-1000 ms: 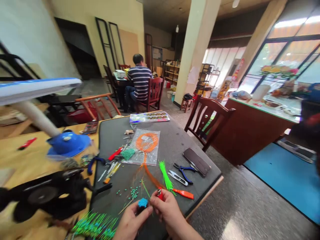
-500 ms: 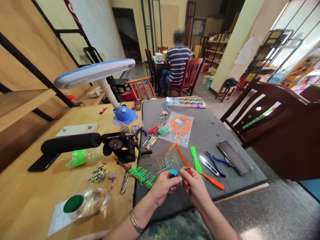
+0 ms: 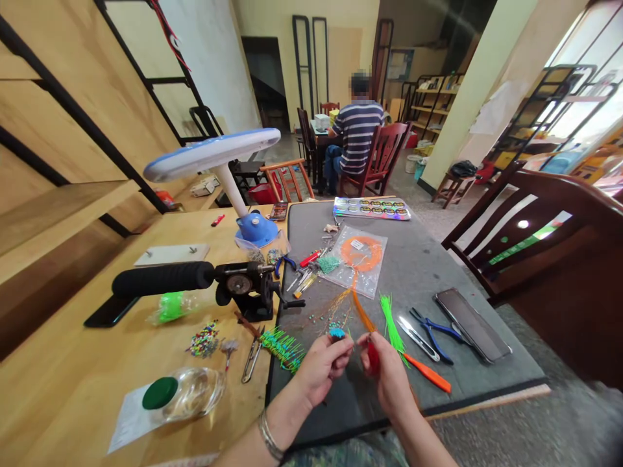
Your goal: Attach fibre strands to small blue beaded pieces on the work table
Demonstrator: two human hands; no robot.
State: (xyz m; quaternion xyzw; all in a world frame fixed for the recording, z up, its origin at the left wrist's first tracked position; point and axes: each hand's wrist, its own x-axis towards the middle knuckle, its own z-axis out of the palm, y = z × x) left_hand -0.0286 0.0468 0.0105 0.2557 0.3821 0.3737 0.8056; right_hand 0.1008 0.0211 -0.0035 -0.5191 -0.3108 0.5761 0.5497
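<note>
While the left hand (image 3: 324, 370) pinches a small blue tuft (image 3: 337, 333), the right hand (image 3: 387, 379) pinches a red piece (image 3: 373, 358) trailing an orange strand (image 3: 363, 316), both hands apart below a clear plastic bag (image 3: 357, 263) of coiled orange cord.

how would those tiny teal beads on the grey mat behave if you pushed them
The teal beads look small, round and loose, so they would probably roll away at a light push. The grey mat looks slightly soft, which may slow them a little. They are likely very light, so picking one up could be fiddly.
</note>
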